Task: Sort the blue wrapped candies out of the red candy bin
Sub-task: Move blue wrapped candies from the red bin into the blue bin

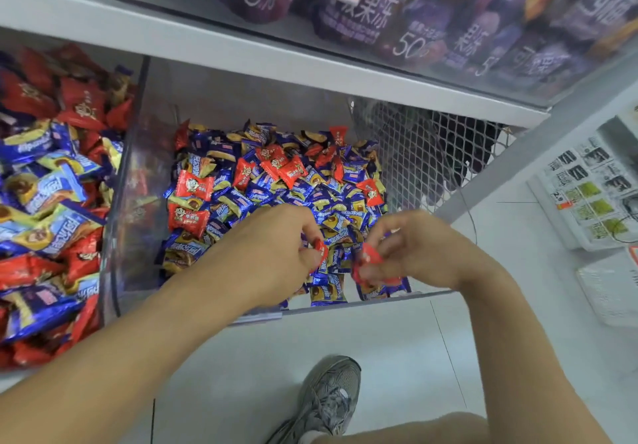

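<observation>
A clear plastic bin on the lower shelf holds a heap of blue wrapped candies with red wrapped candies scattered among them. My left hand is over the front of the heap, fingers pinched on a red candy. My right hand is beside it at the bin's front right, closed on several red candies. A second bin to the left holds mixed red and blue candies.
A white shelf board runs above the bins, with purple jelly packs on it. A wire mesh panel stands right of the bin. Packaged goods sit at the far right. My shoe is on the pale floor below.
</observation>
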`<state>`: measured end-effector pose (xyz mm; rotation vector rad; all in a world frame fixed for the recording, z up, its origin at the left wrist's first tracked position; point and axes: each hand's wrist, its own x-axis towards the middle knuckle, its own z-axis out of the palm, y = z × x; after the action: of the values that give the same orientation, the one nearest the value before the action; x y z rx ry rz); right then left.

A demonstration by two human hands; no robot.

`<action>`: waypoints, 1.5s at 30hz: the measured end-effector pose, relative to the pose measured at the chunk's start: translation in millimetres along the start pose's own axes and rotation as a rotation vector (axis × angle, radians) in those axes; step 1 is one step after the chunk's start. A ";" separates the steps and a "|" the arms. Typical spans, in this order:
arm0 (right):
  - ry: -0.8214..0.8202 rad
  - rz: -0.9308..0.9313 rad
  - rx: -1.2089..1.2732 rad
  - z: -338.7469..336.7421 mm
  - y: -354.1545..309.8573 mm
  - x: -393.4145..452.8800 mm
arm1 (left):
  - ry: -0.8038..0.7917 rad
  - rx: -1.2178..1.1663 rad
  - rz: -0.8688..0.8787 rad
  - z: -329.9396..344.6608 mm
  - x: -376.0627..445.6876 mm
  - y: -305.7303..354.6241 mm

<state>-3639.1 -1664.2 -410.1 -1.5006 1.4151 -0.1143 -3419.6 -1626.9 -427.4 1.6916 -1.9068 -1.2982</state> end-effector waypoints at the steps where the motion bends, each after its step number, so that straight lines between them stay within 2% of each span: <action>1: 0.068 -0.044 0.153 0.5 -4.6 -5.0 | 0.016 -0.028 0.003 0.0 -1.0 1.1; 3: 0.187 -0.122 0.388 8.1 -14.3 -11.1 | 0.060 -0.100 0.010 -0.2 -4.1 3.9; 6: 0.228 -0.190 0.584 34.5 -26.7 -11.9 | 0.099 -0.310 -0.007 -1.6 -11.4 6.4; 10: 0.258 -0.257 0.741 69.4 -45.4 -9.4 | 0.188 -0.636 -0.016 -11.5 -28.3 3.2; 12: 0.264 -0.308 0.754 85.4 -59.5 -10.1 | 0.262 -0.710 0.012 -19.8 -41.1 2.0; 14: 0.241 -0.355 0.799 100.4 -78.3 -13.5 | 0.378 -0.607 0.075 -31.5 -56.2 -1.0; 16: 0.146 -0.357 0.895 111.4 -98.1 -17.5 | 0.476 -0.453 0.167 -50.9 -75.3 -5.5; 18: -0.008 -0.330 0.957 119.0 -116.3 -21.3 | 0.482 -0.302 0.236 -74.7 -99.5 -12.0; 20: -0.069 -0.335 0.914 129.8 -131.5 -20.1 | 0.483 -0.117 0.254 -95.9 -123.5 -22.8; 23: -0.022 -0.359 0.879 161.1 -158.4 -10.8 | 0.616 0.027 0.165 -113.0 -142.8 -47.0; 25: 0.088 -0.377 0.912 184.3 -179.0 2.6 | 0.766 0.074 0.085 -121.1 -141.8 -67.9; 28: 0.376 -0.491 0.644 196.4 -201.2 28.4 | 0.935 0.161 -0.049 -141.4 -136.1 -97.1; 29: 0.401 -0.525 0.519 196.8 -206.9 34.9 | 0.975 0.193 -0.085 -149.4 -135.9 -105.8; 32: 0.281 -0.576 0.271 200.2 -208.2 43.3 | 0.968 0.227 -0.172 -169.8 -140.6 -124.2; 36: 0.443 -0.700 0.183 202.1 -197.9 34.7 | 0.753 0.379 -0.058 -170.8 -145.4 -127.5; 39: 0.619 -0.743 0.082 185.4 -182.8 25.4 | 0.751 0.336 0.112 -155.2 -142.6 -110.8; 42: 0.657 -0.639 0.004 148.1 -150.4 25.9 | 0.715 0.240 0.263 -131.7 -130.0 -84.5; 45: 0.556 -0.422 -0.244 104.7 -107.6 37.8 | 0.612 0.179 0.298 -99.3 -109.8 -65.8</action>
<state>-3484.6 -1656.1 -405.2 -2.0629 1.5503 -0.6849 -3276.2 -1565.0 -384.5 1.5598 -1.8254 -0.4366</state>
